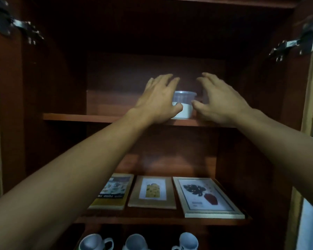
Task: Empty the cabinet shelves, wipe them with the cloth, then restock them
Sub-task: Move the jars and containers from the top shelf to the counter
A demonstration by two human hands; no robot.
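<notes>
Up centre, I see my left hand (159,100) and right hand (222,103), fingers spread wide either side of the lidded tub (184,105), neither gripping it, tub on the dark wooden upper shelf (79,117), three picture frames (152,192) flat on the shelf below (126,220), mugs (134,242) at the bottom edge.

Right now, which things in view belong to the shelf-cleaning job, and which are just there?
Job: plastic container on the top shelf, between left hand and right hand; book, small picture frame, large picture frame and three mugs on lower shelves.
Just there: left door hinge, right door hinge.
</notes>
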